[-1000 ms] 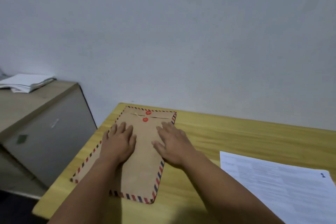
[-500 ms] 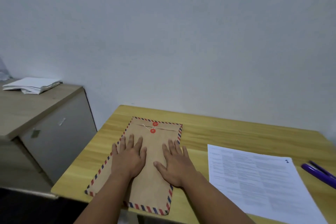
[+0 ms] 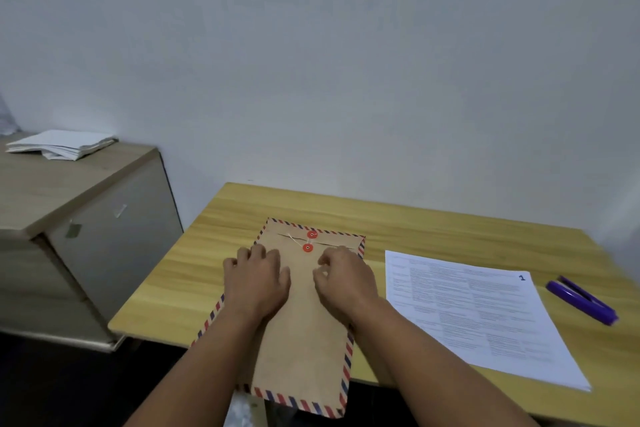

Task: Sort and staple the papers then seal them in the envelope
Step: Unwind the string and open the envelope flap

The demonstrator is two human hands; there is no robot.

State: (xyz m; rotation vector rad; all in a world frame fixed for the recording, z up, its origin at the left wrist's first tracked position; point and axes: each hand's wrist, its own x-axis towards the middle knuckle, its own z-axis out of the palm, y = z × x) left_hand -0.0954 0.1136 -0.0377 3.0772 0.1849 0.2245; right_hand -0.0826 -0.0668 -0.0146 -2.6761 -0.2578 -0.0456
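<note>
A brown envelope (image 3: 304,340) with a red-and-blue striped border lies lengthwise on the wooden table (image 3: 433,222), and its near end hangs over the front edge. Its flap is at the far end, with two red string buttons (image 3: 307,247). My left hand (image 3: 258,282) presses on the envelope's left side with its fingers curled at that edge. My right hand (image 3: 346,279) sits on the right side, fingers curled just below the flap. A stack of printed papers (image 3: 478,315), marked "1" on top, lies to the right. A purple stapler (image 3: 581,300) rests beyond the papers.
A low wood-topped cabinet (image 3: 86,204) stands to the left of the table with a gap between them. A loose pile of white sheets (image 3: 62,144) lies on its top. A plain wall runs close behind the table.
Both hands lay flat on the envelope before; their fingers are curled now and sit closer to the flap. The envelope has slid toward me over the table's front edge. The view has swung right.
</note>
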